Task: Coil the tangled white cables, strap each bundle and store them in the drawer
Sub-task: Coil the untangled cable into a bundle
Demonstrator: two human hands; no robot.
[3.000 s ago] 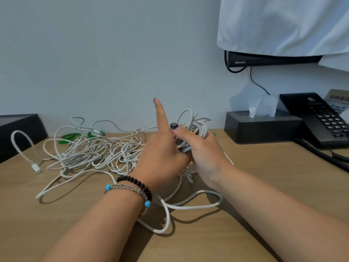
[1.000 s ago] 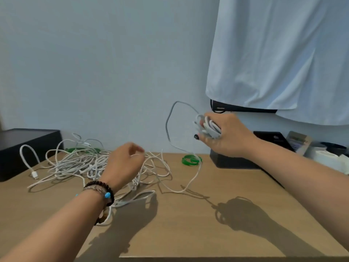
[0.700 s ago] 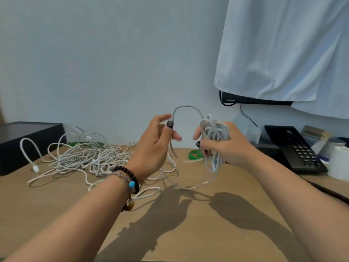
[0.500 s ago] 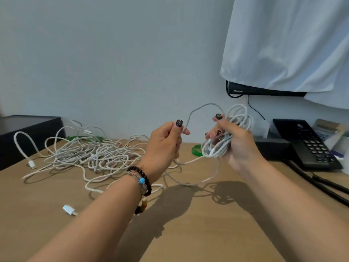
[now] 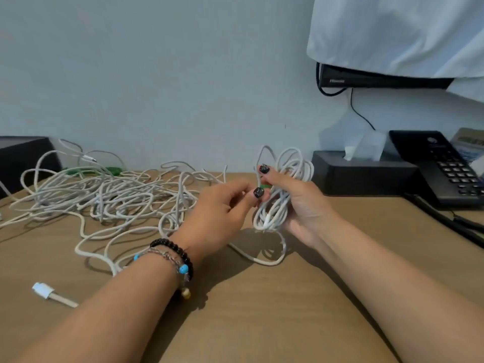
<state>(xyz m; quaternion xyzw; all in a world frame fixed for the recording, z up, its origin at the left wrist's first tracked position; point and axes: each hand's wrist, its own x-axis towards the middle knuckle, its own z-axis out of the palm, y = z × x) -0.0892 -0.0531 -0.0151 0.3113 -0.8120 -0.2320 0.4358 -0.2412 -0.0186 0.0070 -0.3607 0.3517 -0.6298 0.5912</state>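
Just above the middle of the wooden worktop (image 5: 262, 323), the right hand (image 5: 301, 205) holds a coiled bundle of white cable (image 5: 281, 189). Its fingers curl round the bundle from behind, and the thumb (image 5: 269, 174) presses across the front of the upper loops, so this grip is closed on the coil. The loops stand roughly upright, rising above the thumb and hanging below the palm. A loose tail of the same cable (image 5: 267, 258) drops from the bundle's lower end and curves onto the worktop beneath both hands.

The left hand (image 5: 222, 213) is just beside the coil on its left, fingers curled, with thumb and forefinger brought together at the bundle's edge. Whether they pinch a strand there cannot be told. Beaded bracelets (image 5: 172, 255) circle the left wrist.

Toward the back left of the worktop lies the tangled heap of white cables (image 5: 104, 200), spread loosely and well apart from the held coil. A white plug end (image 5: 43, 290) lies alone near the left front edge. Green straps (image 5: 89, 170) show partly behind the heap, by the wall.

At the back right corner stand a black tissue box (image 5: 364, 176) and a black desk telephone (image 5: 445, 166). Above them a white cloth (image 5: 398, 32) covers a wall-mounted screen (image 5: 379, 79). A dark box (image 5: 21, 155) sits at the back left edge.
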